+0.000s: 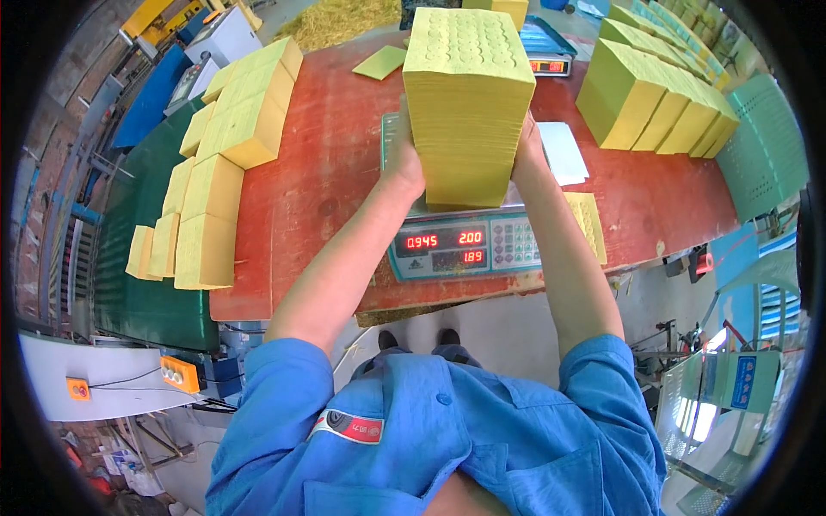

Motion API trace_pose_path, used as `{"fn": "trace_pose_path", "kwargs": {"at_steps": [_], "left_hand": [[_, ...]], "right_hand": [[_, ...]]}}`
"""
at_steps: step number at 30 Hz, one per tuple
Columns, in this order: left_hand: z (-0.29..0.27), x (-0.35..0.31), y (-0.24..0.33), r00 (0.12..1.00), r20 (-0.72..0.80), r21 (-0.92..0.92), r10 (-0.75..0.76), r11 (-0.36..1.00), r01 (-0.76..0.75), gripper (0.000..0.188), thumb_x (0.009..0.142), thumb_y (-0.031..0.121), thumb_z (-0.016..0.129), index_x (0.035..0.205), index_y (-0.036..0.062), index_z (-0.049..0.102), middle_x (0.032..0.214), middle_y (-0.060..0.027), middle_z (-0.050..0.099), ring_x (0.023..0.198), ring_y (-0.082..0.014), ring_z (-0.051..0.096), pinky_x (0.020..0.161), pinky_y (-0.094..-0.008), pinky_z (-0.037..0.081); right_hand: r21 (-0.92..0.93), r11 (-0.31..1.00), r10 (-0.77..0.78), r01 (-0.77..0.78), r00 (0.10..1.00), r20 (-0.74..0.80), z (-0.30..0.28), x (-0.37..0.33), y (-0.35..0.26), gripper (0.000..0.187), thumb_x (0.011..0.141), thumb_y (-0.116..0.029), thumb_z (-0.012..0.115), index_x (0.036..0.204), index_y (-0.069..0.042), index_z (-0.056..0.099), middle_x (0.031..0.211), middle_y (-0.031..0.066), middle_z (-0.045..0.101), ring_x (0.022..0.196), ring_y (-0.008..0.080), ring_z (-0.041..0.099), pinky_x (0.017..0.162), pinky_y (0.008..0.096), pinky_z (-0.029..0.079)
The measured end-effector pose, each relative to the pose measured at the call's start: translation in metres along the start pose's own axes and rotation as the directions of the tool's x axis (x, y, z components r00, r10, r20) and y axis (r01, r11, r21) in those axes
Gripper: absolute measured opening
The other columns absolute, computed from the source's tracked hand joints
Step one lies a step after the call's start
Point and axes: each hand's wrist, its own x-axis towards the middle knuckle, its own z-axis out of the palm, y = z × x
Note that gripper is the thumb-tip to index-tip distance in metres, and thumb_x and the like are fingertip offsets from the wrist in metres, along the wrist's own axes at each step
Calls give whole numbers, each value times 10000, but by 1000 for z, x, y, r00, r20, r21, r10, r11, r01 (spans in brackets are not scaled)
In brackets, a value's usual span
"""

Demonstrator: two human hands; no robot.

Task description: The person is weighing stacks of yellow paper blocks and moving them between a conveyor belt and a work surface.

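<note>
Left hand (405, 162) + right hand (530, 153) clamped yellow stack (470, 129) from opposite sides | upright over scale (465, 248) on counter (331, 163) | likely kept it square

The tall yellow stack (469, 129) looks like matt, embossed paper, the digital scale's panel (465, 249) smooth plastic, the red tabletop (323, 206) scuffed, the work shirt (387, 447) creased cloth.
</note>
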Motion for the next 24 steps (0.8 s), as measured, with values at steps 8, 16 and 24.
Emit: {"fn": "trace_pose_path", "kwargs": {"at_steps": [8,16,24], "left_hand": [[21,4,4,984,-163,-177,-67,983,38,656,982,606,368,1380,92,459,1303,-85,537,1171,-188,534,993,-339,435],[-74,-132,33,856,-516,143,-16,984,104,301,954,318,566,975,28,642,908,-115,683,859,-226,675,789,-329,529],[-57,-269,4,662,-725,-63,-188,976,209,267,974,298,526,857,67,591,808,-74,641,685,-141,562,626,-273,431]], "right_hand": [[-5,984,179,-179,983,47,11,0,-39,434,959,-353,560,1240,-22,570,1168,119,635,976,179,647,720,321,540],[44,990,-133,134,990,-41,-72,-146,-32,314,1014,-228,453,1135,2,628,1009,106,661,944,176,617,844,320,470],[154,944,302,-293,952,-38,-97,-276,21,219,986,-121,484,1036,10,652,852,89,662,774,161,613,709,291,475]]}}
